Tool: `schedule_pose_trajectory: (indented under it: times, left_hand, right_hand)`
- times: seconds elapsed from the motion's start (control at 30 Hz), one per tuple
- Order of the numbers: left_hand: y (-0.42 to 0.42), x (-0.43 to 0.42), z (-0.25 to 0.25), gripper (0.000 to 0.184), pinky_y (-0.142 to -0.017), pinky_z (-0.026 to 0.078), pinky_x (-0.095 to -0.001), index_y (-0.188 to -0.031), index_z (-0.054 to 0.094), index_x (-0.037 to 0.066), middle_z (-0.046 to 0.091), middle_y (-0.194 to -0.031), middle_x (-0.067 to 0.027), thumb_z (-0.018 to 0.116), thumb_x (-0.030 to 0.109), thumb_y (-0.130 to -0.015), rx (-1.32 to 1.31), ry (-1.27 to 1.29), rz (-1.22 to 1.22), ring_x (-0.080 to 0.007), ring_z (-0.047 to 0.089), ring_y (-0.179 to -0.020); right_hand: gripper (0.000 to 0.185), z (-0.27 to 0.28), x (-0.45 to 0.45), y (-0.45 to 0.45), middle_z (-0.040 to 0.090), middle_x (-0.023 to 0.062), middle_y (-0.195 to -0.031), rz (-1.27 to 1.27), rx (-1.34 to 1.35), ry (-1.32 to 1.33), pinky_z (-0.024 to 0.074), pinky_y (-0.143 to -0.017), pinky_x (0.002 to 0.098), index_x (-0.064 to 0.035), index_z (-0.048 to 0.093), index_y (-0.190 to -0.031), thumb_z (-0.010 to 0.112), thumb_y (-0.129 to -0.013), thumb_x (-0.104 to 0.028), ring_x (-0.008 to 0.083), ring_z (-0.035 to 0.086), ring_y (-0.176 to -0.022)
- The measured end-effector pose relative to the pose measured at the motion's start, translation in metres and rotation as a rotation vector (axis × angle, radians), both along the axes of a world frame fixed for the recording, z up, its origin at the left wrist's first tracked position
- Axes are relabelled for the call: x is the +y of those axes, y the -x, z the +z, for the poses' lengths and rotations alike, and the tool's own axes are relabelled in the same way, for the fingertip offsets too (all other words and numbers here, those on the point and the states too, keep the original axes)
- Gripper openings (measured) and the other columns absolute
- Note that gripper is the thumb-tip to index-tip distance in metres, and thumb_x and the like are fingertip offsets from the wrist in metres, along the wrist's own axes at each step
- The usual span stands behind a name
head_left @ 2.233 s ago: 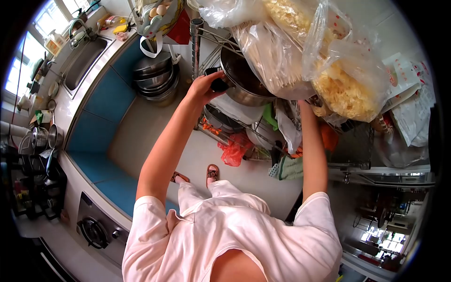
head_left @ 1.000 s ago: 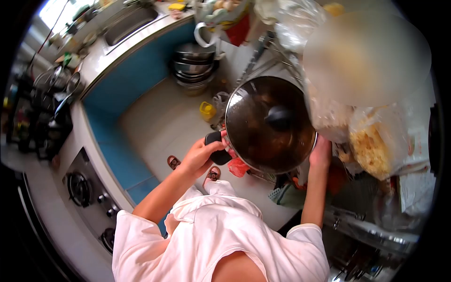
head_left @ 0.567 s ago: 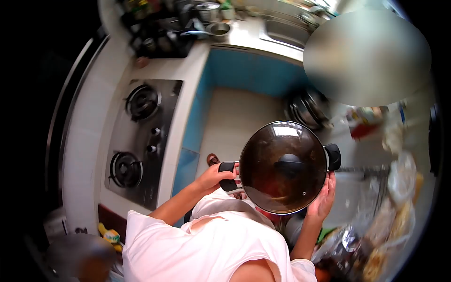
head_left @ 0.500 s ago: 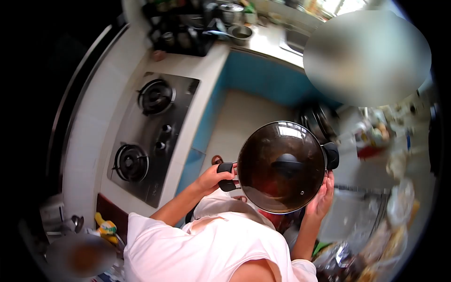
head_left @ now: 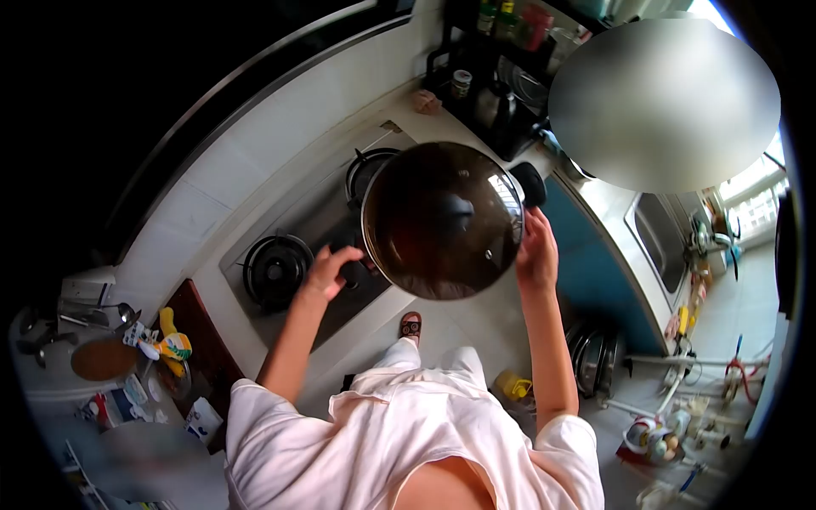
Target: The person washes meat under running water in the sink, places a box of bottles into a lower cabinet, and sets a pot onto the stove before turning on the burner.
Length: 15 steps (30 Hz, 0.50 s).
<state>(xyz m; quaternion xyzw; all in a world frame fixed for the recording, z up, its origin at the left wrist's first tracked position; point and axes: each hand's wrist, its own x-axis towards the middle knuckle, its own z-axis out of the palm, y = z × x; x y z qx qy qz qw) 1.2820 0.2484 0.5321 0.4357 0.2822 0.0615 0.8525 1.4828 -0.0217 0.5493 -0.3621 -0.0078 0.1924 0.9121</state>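
A wide, dark two-handled pot (head_left: 408, 263) with a tinted glass lid (head_left: 484, 246) is held in front of me, over the edge of the gas stove (head_left: 336, 319). A black knob (head_left: 460, 209) sits in the middle of the lid. My left hand (head_left: 327, 272) is at the pot's left side, fingers curled about the handle there, which is partly hidden. My right hand (head_left: 537, 255) grips the right side, just below the black right handle (head_left: 529, 184). The front burner (head_left: 278, 268) lies left of my left hand. The pot partly covers the back burner (head_left: 367, 170).
Beyond the stove stands a black rack (head_left: 484, 89) with jars and a kettle. A sink (head_left: 659, 238) is set in the counter at right. Stacked pans (head_left: 592, 353) and a yellow-capped bottle (head_left: 513, 386) are on the floor. Utensils and a brown board (head_left: 204, 340) lie left.
My body and view have turned left toward the stove. The pot has moved from above the floor to over the stove's edge, still carried by both hands.
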Motion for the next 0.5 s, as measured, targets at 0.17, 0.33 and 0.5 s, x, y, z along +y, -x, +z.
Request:
schedule_pose_trajectory:
  times: [0.17, 0.33, 0.5]
  left_hand:
    - [-0.032, 0.057, -0.017, 0.020, -0.075, 0.050, -0.0366, -0.091, 0.057, -0.003, 0.060, -0.086, -0.0120, 0.057, 0.007, -0.073, -0.007, 0.006, 0.165, -0.0239, 0.060, -0.079]
    - [-0.050, 0.092, -0.049, 0.017, -0.076, 0.049, -0.0377, -0.085, 0.058, -0.004, 0.060, -0.084, -0.0130, 0.057, 0.009, -0.072, 0.015, -0.004, 0.282, -0.0250, 0.059, -0.079]
    - [-0.062, 0.120, -0.087, 0.017, -0.076, 0.051, -0.0373, -0.084, 0.057, -0.003, 0.060, -0.083, -0.0126, 0.059, 0.006, -0.070, -0.004, 0.036, 0.387, -0.0246, 0.061, -0.077]
  right_hand:
    - [0.038, -0.035, 0.095, -0.080, 0.054, 0.0128, -0.111, 0.134, 0.010, -0.010, 0.0335, -0.099, 0.0309, 0.0044, 0.045, -0.116, 0.055, -0.083, -0.012, 0.0216, 0.048, -0.110]
    - [0.033, -0.064, 0.154, -0.126, 0.055, 0.0118, -0.108, 0.334, 0.011, -0.031, 0.0360, -0.095, 0.0304, 0.0011, 0.045, -0.112, 0.055, -0.084, -0.012, 0.0199, 0.050, -0.105]
    - [0.029, -0.087, 0.190, -0.160, 0.056, 0.0124, -0.107, 0.455, 0.054, -0.075, 0.0380, -0.092, 0.0291, -0.0019, 0.044, -0.108, 0.056, -0.083, -0.009, 0.0193, 0.052, -0.103]
